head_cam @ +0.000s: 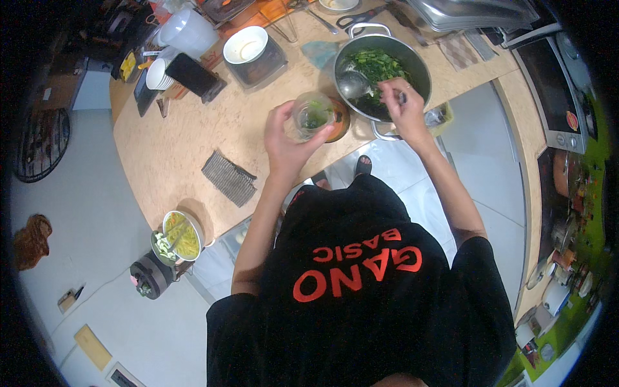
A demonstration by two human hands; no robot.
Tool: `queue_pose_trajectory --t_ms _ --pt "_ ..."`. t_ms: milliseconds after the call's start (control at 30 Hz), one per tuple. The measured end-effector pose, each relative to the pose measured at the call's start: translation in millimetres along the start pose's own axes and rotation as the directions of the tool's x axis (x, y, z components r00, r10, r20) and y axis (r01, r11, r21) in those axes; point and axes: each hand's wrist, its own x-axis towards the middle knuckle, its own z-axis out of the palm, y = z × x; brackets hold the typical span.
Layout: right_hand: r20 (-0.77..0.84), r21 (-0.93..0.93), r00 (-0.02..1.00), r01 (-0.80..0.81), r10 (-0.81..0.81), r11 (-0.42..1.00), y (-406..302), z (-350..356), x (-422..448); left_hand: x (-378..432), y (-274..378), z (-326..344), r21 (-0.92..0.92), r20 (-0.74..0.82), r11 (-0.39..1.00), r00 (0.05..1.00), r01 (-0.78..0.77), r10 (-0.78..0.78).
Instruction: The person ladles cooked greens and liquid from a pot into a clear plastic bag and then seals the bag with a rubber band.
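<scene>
My left hand (285, 140) is closed around a clear plastic cup (313, 115) with some green leaves in it. The cup is held above the table, just left of a large two-handled pot (423, 67). Chopped greens (377, 65) lie inside the pot. Over the pot's near rim, my right hand (404, 106) grips a metal ladle (354, 85), whose bowl is in the pot among the greens. Partly behind the cup, an orange and dark round object (342, 121) rests on the table.
On the wooden table (159, 145) lie a striped cloth (229, 178) and a propped smartphone (193, 77). A white bowl (245, 45) sits on a kitchen scale (256, 67). Scissors (360, 18) lie behind the pot. A bowl of yellow noodle-like food (183, 237) stands at lower left; a microwave (551, 92) is right.
</scene>
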Motion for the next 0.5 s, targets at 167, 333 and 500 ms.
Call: queue_pose_trajectory --t_ms 167,333,500 --pt "-0.176 0.304 0.914 -0.303 0.366 0.903 0.7 -12.3 4.3 3.2 -2.9 3.6 0.054 0.033 0.999 0.999 -0.003 0.002" --pt "-0.208 0.349 0.916 -0.259 0.344 0.901 -27.6 -39.6 14.7 14.4 2.8 9.2 0.026 0.081 1.000 0.997 -0.012 0.009" --pt "-0.293 0.354 0.937 -0.078 0.189 0.932 -90.4 -69.2 31.7 26.5 11.4 14.5 -0.036 0.101 0.999 0.995 -0.012 0.016"
